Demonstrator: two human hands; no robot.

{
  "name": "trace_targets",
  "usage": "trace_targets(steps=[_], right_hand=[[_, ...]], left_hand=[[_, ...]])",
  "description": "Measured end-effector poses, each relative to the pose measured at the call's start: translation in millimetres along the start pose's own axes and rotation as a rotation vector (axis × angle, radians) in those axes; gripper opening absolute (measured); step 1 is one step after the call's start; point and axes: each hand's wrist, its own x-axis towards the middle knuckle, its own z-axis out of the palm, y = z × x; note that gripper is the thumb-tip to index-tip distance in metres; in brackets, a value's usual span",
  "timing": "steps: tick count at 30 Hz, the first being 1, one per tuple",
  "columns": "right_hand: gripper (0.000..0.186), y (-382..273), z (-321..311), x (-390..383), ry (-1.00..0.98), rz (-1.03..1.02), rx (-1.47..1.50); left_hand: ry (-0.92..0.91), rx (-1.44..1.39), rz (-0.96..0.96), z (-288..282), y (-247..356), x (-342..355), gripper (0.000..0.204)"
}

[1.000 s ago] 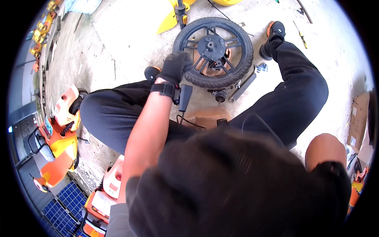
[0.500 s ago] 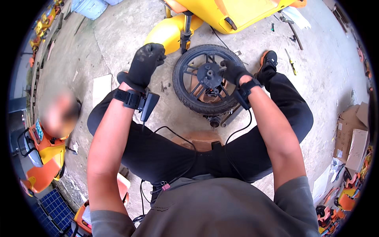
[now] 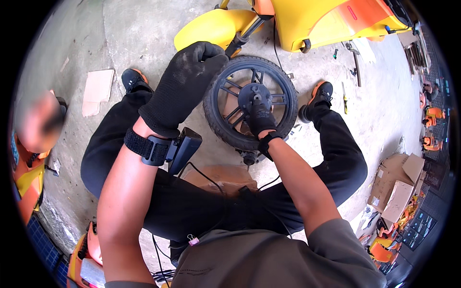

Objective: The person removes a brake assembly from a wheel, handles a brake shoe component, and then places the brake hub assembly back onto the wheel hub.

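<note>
A small black wheel with a rubber tyre and spoked rim lies flat on the concrete floor between my legs. My right hand, in a black glove, rests on the wheel's hub with fingers closed around its centre. My left hand, also gloved, is raised above the wheel's left edge, fingers curled in a fist near the tyre. A black device is strapped to my left wrist with a cable running from it.
A yellow scooter body and yellow mudguard stand just beyond the wheel. A piece of cardboard lies at left, cardboard boxes at right. Tools lie on the floor at the right. Another person is at the left edge.
My view has tilted and come closer. My left hand has moved right, up to the tyre's left edge. My right hand has shifted from the tyre's right side onto the hub.
</note>
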Motion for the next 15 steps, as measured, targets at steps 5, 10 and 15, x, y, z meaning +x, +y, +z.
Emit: trace_targets(steps=[5,10,15], right_hand=[[0.031,25.7,4.3,4.7,-0.118,-0.064,0.011],[0.038,26.1,-26.4,10.4,-0.279,-0.026,0.189],[0.057,-5.9,-8.2,-4.5,0.001,-0.027,-0.014]], left_hand=[[0.029,0.117,0.201,6.6,-19.5,0.3,0.025],[0.03,-0.001,0.159,12.8,-27.4,4.3,0.024],[0.043,-0.15,-0.011,15.9,-26.6,-1.2,0.024]])
